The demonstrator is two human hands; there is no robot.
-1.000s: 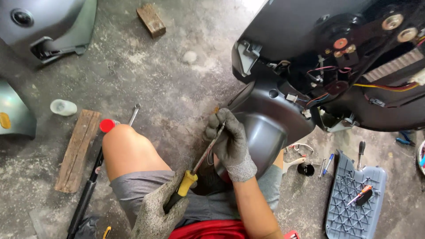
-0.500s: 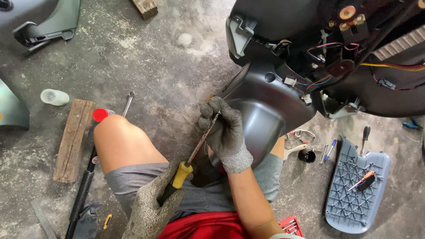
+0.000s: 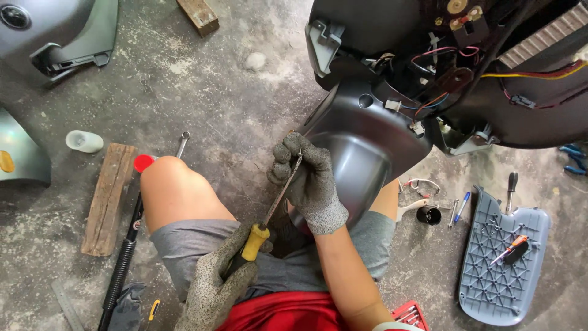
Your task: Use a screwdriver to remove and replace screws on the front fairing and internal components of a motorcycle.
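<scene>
My left hand (image 3: 217,285), in a grey knit glove, grips the yellow and black handle of a long screwdriver (image 3: 272,205). Its metal shaft runs up and right to my right hand (image 3: 303,175), also gloved, whose fingers pinch the shaft near its tip. The tip sits at the lower left edge of a dark grey scooter body panel (image 3: 361,144). Above the panel, the open scooter body (image 3: 453,67) shows coloured wires and connectors. My bare left knee (image 3: 177,193) is raised beside the tool.
On the concrete floor: a wooden block (image 3: 107,199), a wrench (image 3: 182,144), a shock absorber (image 3: 122,263), a white cup (image 3: 84,141). A grey ribbed panel (image 3: 499,260) with a small screwdriver lies at right, pens and a black cap beside it. Grey body panels (image 3: 55,30) lie at upper left.
The view has shifted, so everything sits slightly higher and further left. Both hands keep their hold on the screwdriver, its tip still at the panel edge.
</scene>
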